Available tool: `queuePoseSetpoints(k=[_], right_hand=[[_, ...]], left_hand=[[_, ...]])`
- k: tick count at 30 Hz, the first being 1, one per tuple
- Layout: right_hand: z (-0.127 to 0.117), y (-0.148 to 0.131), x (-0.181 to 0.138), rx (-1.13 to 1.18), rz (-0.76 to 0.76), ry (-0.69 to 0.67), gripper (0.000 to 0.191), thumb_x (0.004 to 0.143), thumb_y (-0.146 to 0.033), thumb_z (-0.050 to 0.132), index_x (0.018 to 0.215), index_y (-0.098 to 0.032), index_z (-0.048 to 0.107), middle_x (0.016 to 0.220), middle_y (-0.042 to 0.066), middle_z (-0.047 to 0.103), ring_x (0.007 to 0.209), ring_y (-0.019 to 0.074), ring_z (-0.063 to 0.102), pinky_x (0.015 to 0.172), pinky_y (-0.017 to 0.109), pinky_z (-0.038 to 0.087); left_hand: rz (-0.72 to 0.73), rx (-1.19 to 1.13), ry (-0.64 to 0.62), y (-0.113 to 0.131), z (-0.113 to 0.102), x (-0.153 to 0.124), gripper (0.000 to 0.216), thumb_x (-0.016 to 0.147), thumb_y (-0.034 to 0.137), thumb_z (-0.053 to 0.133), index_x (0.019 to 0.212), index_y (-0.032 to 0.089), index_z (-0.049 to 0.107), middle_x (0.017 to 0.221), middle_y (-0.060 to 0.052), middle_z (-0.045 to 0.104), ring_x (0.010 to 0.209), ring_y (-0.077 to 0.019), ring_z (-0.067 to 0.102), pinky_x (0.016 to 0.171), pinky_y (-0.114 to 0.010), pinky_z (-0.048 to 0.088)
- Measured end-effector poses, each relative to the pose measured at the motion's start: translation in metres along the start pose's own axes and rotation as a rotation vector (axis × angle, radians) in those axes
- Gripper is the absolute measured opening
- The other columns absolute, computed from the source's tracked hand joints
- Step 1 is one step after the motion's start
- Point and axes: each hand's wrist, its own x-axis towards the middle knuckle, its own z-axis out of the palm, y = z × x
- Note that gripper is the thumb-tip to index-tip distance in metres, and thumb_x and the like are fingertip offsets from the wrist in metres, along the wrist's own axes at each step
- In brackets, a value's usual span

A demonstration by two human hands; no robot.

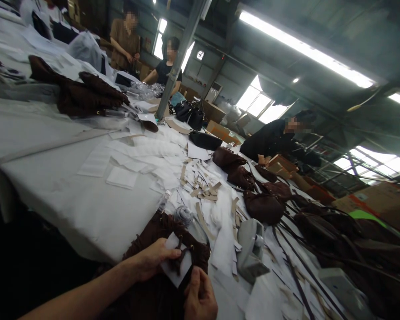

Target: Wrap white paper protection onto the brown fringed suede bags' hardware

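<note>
A white paper sheet [174,270] is being pinched between the thumb and fingers of the left hand [151,262] against a brown fringed suede bag [160,229], which is lying at the near edge of the bench [86,204] and partly hanging over it. A knotted suede tie [182,258] is being pressed over the sheet. The right hand [200,297] is being held curled at the sheet's lower corner; whether anything is being gripped there cannot be told. With so much of the bag overhanging, it could be dragged off the bench if the hold is loosened, and the thin sheet could be creased or torn by the tie. A grey handheld tool [251,249] and cardboard strips [203,189] are lying nearby.
</note>
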Motion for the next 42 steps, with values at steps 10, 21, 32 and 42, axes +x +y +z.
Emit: queuePoseSetpoints(k=[10,21,32,42], right_hand=[[0.018,0.010,-0.014,-0.222,-0.408,0.092,0.039,0.085,-0.049,0.055,0.095,-0.017,0.075,0.084,0.011,0.074,0.076,0.0231,0.069,0.068,0.027,0.053],[0.014,0.013,0.002,-0.309,-0.541,0.123,0.037,0.088,-0.049,0.050,0.090,-0.022,0.074,0.073,0.006,0.070,0.065,0.0193,0.067,0.060,0.026,0.048],[0.007,0.008,0.002,-0.214,-0.358,0.106,0.040,0.083,-0.055,0.054,0.086,-0.021,0.077,0.080,0.007,0.075,0.070,0.0213,0.069,0.063,0.025,0.049],[0.008,-0.022,0.004,-0.312,-0.539,0.093,0.044,0.089,-0.051,0.045,0.082,-0.019,0.075,0.072,0.007,0.072,0.063,0.0177,0.068,0.060,0.023,0.049]], left_hand=[[0.033,-0.002,-0.058,-0.002,-0.002,-0.004,0.034,0.064,0.031,0.082,0.086,0.009,0.069,0.074,-0.004,0.067,0.061,-0.0116,0.058,0.059,-0.020,0.047],[0.153,0.206,-0.017,-0.005,0.002,-0.005,0.036,0.068,0.039,0.076,0.086,0.009,0.067,0.072,-0.001,0.063,0.063,-0.0118,0.053,0.061,-0.021,0.041],[0.165,0.447,0.112,-0.003,0.014,-0.001,0.014,0.066,0.023,0.059,0.076,0.013,0.062,0.064,0.003,0.055,0.058,-0.0122,0.046,0.056,-0.022,0.038],[0.153,0.529,0.208,-0.004,0.013,0.012,0.011,0.059,0.016,0.050,0.068,0.015,0.057,0.059,0.004,0.052,0.055,-0.0115,0.044,0.051,-0.020,0.035]])
